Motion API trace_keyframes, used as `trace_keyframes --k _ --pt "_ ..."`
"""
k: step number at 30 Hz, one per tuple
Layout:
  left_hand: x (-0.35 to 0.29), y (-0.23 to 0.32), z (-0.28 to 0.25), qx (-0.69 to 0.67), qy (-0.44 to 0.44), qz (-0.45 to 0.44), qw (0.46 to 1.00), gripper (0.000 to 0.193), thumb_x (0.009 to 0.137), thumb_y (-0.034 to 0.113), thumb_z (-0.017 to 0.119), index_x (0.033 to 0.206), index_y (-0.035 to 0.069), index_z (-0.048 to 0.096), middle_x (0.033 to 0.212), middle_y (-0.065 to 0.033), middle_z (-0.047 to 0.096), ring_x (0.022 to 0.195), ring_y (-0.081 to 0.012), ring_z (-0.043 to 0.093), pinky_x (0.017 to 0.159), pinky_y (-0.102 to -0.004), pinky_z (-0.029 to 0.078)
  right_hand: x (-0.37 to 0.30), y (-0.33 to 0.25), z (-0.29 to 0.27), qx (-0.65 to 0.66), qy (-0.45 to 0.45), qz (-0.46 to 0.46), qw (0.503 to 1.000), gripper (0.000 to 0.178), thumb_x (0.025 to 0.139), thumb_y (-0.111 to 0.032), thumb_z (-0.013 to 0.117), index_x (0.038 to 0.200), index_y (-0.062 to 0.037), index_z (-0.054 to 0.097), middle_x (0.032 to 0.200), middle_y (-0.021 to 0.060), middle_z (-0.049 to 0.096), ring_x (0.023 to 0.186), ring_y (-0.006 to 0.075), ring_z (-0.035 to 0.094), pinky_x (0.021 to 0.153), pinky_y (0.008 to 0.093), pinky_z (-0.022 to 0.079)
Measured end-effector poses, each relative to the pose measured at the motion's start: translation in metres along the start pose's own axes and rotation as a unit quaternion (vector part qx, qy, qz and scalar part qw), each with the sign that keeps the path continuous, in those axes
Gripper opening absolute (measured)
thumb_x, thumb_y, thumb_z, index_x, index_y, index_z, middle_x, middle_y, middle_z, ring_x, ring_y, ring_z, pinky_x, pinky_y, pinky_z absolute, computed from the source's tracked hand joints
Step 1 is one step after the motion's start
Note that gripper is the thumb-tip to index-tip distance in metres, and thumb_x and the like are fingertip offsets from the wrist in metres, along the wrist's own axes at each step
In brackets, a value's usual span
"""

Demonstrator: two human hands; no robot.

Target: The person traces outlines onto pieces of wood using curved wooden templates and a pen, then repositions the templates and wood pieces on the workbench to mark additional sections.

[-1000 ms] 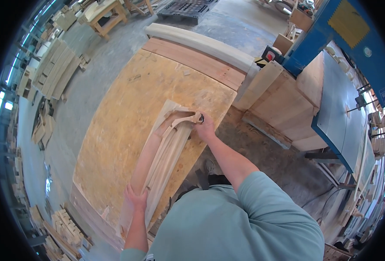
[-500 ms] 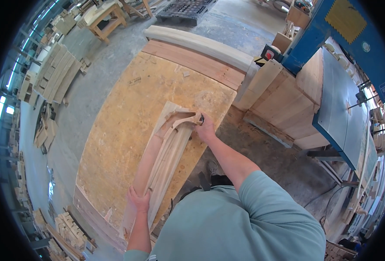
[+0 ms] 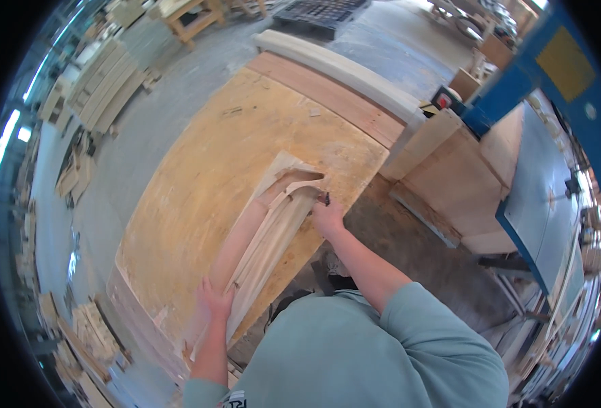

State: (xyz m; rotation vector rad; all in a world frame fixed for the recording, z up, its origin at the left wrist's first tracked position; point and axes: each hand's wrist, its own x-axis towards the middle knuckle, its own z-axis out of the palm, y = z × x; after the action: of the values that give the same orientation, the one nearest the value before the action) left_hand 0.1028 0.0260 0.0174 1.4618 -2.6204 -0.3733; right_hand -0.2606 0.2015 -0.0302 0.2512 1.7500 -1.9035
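A long, thin wooden piece with a hooked, curved far end lies on top of a pale wooden plank on the workbench. Near its lower end my left hand grips it, thumb on one side and fingers on the other. My right hand is closed beside the hooked end, at the plank's right edge. Between its fingers pokes a small dark, slim tool, too small to name for sure.
The worn yellowish workbench top has a thick light beam along its far side. To the right stands a blue machine with a wooden box-like side. Stacked boards and a black pallet are on the floor beyond.
The view has shifted, so the bench sits further right. My right hand has drawn slightly back from the tip of the hooked end, to its right side. My left hand keeps its hold.
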Motion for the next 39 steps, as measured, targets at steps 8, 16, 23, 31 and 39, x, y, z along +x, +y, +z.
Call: trace_keyframes --k 8,16,23,31,39 --pt "-0.003 -0.001 -0.002 -0.005 0.011 -0.033 0.999 0.093 0.067 0.039 0.084 0.141 0.0 0.042 0.138 -0.0219 0.048 0.126 -0.0386 0.048 0.105 -0.0463 0.041 -0.014 0.01 -0.019 -0.146 -0.059 -0.066 0.985 0.025 0.088 -0.01 0.064 0.11 0.0005 0.065 0.082 0.0006 0.062 0.068 0.0085 0.055 0.061 0.024 0.044" --pt "0.006 0.017 -0.036 -0.02 -0.066 -0.03 0.997 0.092 0.067 0.048 0.081 0.137 0.0 0.047 0.139 -0.0183 0.047 0.133 -0.0363 0.04 0.113 -0.0444 0.034 -0.07 -0.039 0.0 -0.291 -0.236 0.035 0.926 0.025 0.095 -0.028 0.063 0.09 -0.0042 0.067 0.06 -0.0046 0.049 0.052 0.004 0.043 0.045 0.0221 0.03" --pt "-0.004 0.005 -0.028 -0.073 -0.013 -0.046 0.996 0.087 0.065 0.045 0.082 0.132 0.0 0.05 0.132 -0.0154 0.051 0.128 -0.035 0.043 0.112 -0.0447 0.034 -0.105 -0.05 0.105 -0.487 -0.463 -0.155 0.724 0.028 0.091 -0.025 0.07 0.102 0.0012 0.069 0.076 0.0015 0.06 0.065 0.0083 0.055 0.059 0.0251 0.045" --pt "-0.009 -0.004 -0.027 -0.072 0.02 -0.013 0.997 0.08 0.062 0.039 0.082 0.125 -0.002 0.055 0.125 -0.0146 0.057 0.121 -0.0321 0.048 0.109 -0.043 0.036 -0.177 -0.026 0.223 -0.707 -0.561 -0.331 0.274 0.073 0.071 -0.028 0.085 0.131 -0.004 0.052 0.138 0.0177 0.044 0.118 0.0359 0.056 0.091 0.0435 0.051" --pt "-0.012 -0.004 -0.012 -0.069 0.045 -0.006 0.997 0.051 0.08 0.027 0.066 0.121 -0.003 0.059 0.124 -0.0156 0.057 0.119 -0.0315 0.049 0.11 -0.0443 0.034 -0.164 0.0 0.24 -0.726 -0.576 -0.333 0.172 0.104 0.064 -0.032 0.09 0.144 0.0003 0.034 0.151 0.0212 0.033 0.129 0.0387 0.049 0.099 0.0444 0.049"
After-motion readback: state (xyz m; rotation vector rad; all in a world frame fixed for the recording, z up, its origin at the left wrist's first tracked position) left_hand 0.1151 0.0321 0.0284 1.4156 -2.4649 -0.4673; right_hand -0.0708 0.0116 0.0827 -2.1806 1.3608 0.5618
